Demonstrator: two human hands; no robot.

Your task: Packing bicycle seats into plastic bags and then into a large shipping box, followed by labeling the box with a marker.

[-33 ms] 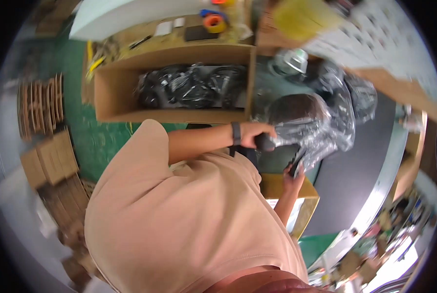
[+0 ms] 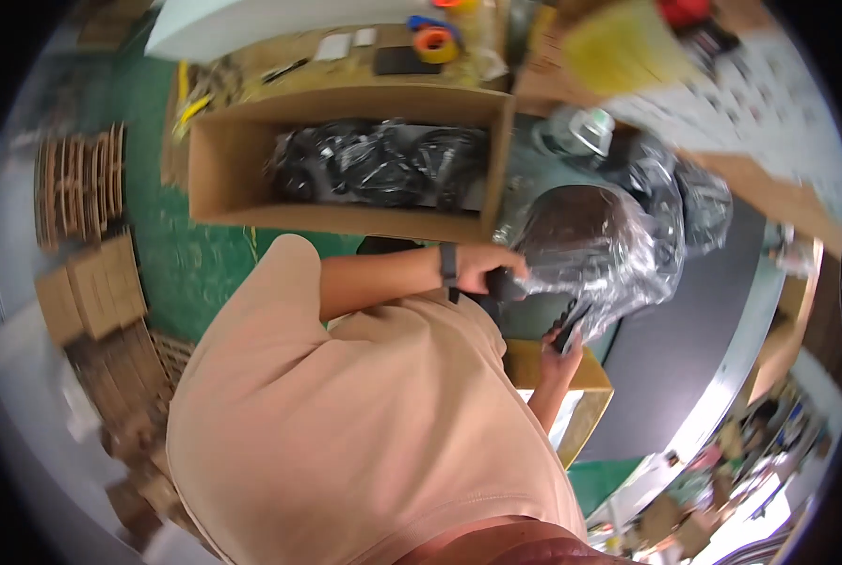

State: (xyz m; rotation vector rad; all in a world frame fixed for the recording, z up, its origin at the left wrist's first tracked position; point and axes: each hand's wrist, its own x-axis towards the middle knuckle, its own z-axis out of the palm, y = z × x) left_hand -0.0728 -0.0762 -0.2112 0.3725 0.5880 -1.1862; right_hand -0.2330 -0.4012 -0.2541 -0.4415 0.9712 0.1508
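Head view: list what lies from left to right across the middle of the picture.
Stacks of flat cardboard pieces → open cardboard box of black bagged items → left hand gripping the clear plastic bag → grey conveyor belt.

Green floor [image 2: 204, 254] — an open cardboard box [image 2: 242, 188] and stacked flat cartons [image 2: 96, 282] rest on it.

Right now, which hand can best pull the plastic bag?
Probably the left hand: it grips the clear plastic bag at its side. The right hand is lower, under the bag's edge.
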